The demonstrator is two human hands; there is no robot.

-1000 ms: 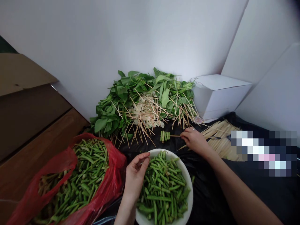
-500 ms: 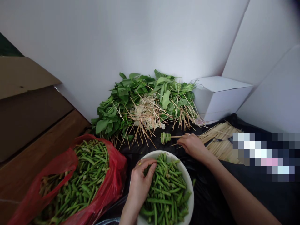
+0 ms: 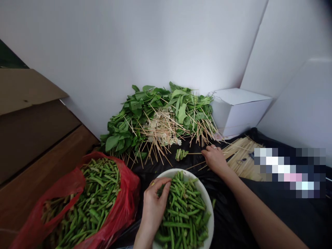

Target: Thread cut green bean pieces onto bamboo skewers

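Note:
My left hand [image 3: 155, 199] is over the left side of a white bowl [image 3: 210, 211] full of cut green beans [image 3: 183, 211]. Thumb and index finger pinch at a bean piece near the rim. A bamboo skewer threaded with several short bean pieces [image 3: 181, 154] lies on the black plastic sheet [image 3: 153, 169] behind the bowl. Over the right end of its stick rests my right hand [image 3: 214, 157], fingers bent but loosely apart. A pile of bare bamboo sticks [image 3: 242, 155] is just to the right of that hand.
On the left stands a red plastic bag [image 3: 129, 186] of cut beans, with a cardboard box [image 3: 31, 93] behind it. Skewered leafy greens [image 3: 140, 103] and pale skewered pieces [image 3: 158, 126] lie against the white wall, beside a white box [image 3: 238, 110].
My right hand has slid rightward along the stick, away from the threaded beans, and the skewer has tilted slightly. My left hand stays at the bowl. The view has shifted a little.

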